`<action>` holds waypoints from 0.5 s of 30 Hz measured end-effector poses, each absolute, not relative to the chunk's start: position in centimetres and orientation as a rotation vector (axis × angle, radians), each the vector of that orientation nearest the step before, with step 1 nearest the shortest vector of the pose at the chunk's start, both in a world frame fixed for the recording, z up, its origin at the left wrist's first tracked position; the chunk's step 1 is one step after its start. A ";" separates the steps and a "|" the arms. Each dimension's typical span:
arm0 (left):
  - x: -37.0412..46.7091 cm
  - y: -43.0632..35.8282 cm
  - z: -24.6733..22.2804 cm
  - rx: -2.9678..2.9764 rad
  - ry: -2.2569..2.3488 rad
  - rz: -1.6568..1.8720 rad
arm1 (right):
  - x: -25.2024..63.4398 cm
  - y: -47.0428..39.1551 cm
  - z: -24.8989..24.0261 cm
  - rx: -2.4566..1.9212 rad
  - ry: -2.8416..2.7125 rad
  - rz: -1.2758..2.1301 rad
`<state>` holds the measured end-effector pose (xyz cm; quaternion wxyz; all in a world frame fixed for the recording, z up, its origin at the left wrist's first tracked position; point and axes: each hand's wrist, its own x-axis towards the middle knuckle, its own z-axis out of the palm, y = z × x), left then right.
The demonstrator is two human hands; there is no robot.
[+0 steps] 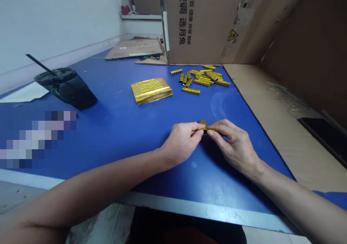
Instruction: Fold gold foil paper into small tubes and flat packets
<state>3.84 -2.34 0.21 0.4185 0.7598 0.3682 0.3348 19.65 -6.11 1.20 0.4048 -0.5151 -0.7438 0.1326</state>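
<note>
Pinching gold foil piece point(202, 122) in nearly closed fingertips of left hand point(179, 142) and right hand point(238, 146), over blue table point(116, 132), near side of gold tubes point(202, 82), right of foil stack point(151, 89). Probably needing light, matched pressure, lining edges up squarely, avoiding crushing foil.

Cardboard point(211, 12): “空调 选月兔” point(182, 16) (flame sign point(232, 35))
</note>
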 end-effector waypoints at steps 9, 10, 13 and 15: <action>3.9 -2.3 0.8 1.966 0.940 0.834 | 19.9 -6.0 0.8 -1.148 -1.909 0.301; 3.9 -2.2 0.8 1.965 0.945 0.846 | 19.9 -5.9 0.8 -1.132 -1.914 0.293; 4.0 -2.1 0.6 1.952 0.951 0.872 | 20.0 -5.8 0.6 -1.100 -1.922 0.280; 4.0 -2.1 0.4 1.949 0.947 0.881 | 20.0 -5.8 0.6 -1.086 -1.922 0.269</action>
